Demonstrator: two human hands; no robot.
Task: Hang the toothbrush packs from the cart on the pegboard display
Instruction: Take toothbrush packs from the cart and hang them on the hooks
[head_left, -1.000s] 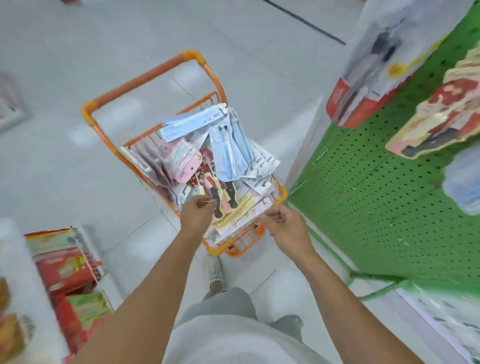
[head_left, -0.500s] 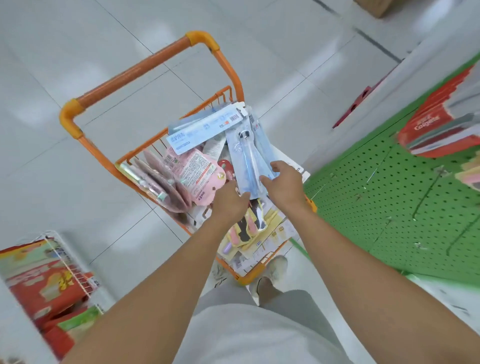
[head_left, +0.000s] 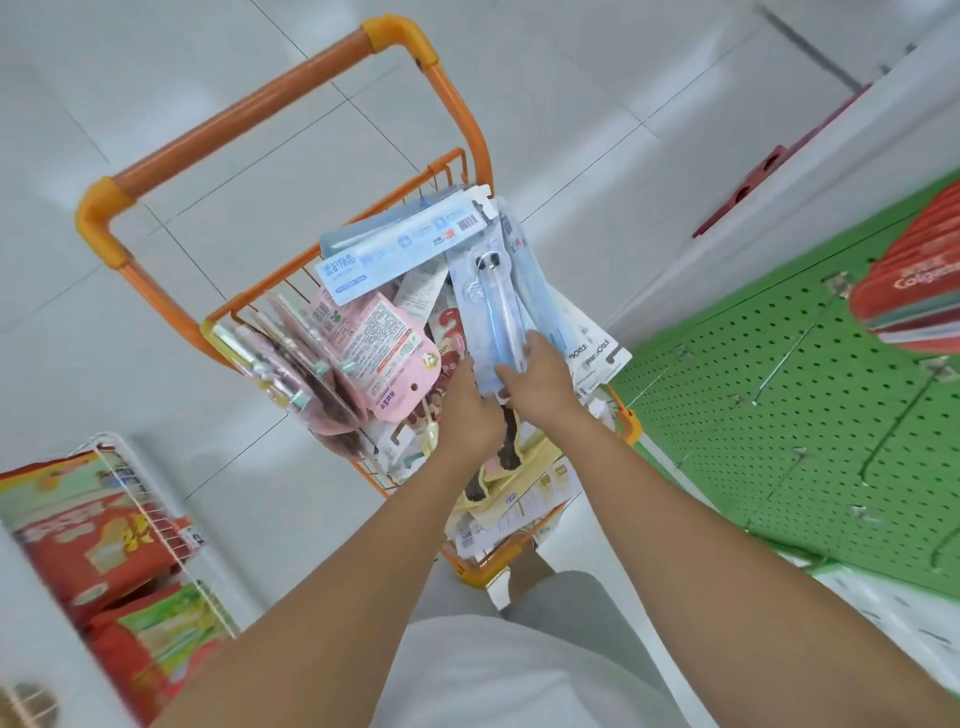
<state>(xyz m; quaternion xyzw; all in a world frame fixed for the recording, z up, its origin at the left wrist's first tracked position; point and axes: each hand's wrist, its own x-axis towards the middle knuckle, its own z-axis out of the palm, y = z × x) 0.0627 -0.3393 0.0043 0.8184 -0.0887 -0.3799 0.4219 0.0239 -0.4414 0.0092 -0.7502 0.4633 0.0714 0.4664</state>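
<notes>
An orange cart (head_left: 291, 93) stands in front of me, heaped with several toothbrush packs. On top lies a clear blue toothbrush pack (head_left: 491, 306). My right hand (head_left: 540, 379) grips its lower end, thumb on the front. My left hand (head_left: 465, 410) holds the same pack's lower left edge from beside it. A long light-blue pack (head_left: 400, 249) lies across the heap behind, and pink packs (head_left: 379, 348) lean at the left. The green pegboard (head_left: 810, 431) with bare metal hooks runs along the right.
Red toothpaste boxes (head_left: 914, 280) hang at the pegboard's upper right. A white wire rack (head_left: 150, 499) with red and green bags stands at the lower left. White tiled floor surrounds the cart. My grey trousers and a shoe show below the cart.
Both hands moved from the cart's near edge up onto the blue pack and took hold of it. My view swung closer to the cart and pegboard.
</notes>
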